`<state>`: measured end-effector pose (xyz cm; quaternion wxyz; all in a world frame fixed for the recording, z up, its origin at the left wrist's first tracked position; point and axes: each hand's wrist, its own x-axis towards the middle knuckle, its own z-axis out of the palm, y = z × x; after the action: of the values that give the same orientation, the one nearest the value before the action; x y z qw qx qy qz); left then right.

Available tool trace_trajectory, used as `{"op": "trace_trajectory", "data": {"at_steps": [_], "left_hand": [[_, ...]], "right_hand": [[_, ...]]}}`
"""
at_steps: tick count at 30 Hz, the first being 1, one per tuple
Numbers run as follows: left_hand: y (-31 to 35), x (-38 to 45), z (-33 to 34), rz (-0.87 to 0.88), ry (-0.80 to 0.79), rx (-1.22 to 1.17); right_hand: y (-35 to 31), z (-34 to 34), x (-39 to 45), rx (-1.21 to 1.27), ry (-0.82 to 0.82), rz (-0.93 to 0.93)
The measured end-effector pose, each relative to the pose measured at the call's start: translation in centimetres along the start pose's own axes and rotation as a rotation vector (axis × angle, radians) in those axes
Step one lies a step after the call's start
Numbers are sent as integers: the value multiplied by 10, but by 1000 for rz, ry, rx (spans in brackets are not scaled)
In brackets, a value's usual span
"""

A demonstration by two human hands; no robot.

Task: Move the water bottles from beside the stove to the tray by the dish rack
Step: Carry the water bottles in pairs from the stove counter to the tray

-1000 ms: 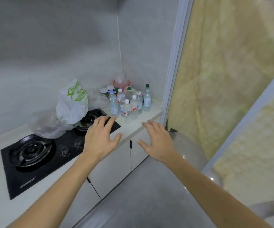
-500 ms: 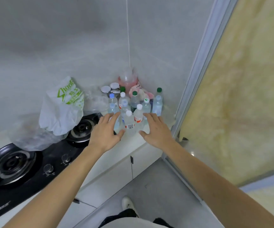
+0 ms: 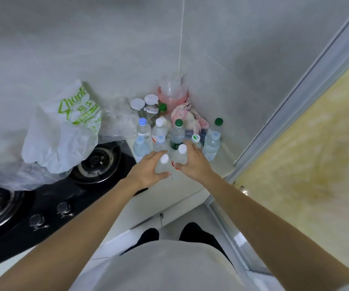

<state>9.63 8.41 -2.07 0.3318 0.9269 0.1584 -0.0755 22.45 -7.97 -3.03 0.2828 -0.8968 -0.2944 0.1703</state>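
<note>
Several clear water bottles with white, blue and green caps stand clustered in the counter corner, right of the stove. My left hand curls around the nearest white-capped bottle, thumb in front and fingers behind. My right hand wraps the neighbouring white-capped bottle from the right. Both bottles stand upright on the counter. The tray and dish rack are out of view.
A white plastic bag with green print sits over the stove's back edge. Behind the bottles are white-lidded jars, a pink jug and a crumpled cloth. A sliding door frame borders the counter on the right.
I stepped closer to the corner. Both hands moved forward from in front of the bottles and closed around the two nearest white-capped ones.
</note>
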Motion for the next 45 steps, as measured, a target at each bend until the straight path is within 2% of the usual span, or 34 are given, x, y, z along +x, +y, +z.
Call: {"op": "trace_trajectory", "data": {"at_steps": [6, 12, 18, 27, 32, 37, 45], "left_hand": [[-8, 14, 24, -84, 76, -246], [-10, 23, 37, -168, 89, -303], [-14, 29, 56, -256, 160, -417], [-4, 12, 65, -312, 293, -431], [-1, -15, 71, -386, 365, -463], [12, -54, 67, -459, 530, -519], [33, -154, 35, -535, 797, -637]], "right_hand": [[24, 24, 17, 152, 35, -38], [37, 42, 22, 266, 2, 51], [41, 45, 26, 255, 13, -34], [53, 32, 31, 221, -44, -148], [57, 18, 30, 274, -164, -228], [46, 5, 30, 348, -338, -309], [-39, -7, 18, 406, -532, -508]]}}
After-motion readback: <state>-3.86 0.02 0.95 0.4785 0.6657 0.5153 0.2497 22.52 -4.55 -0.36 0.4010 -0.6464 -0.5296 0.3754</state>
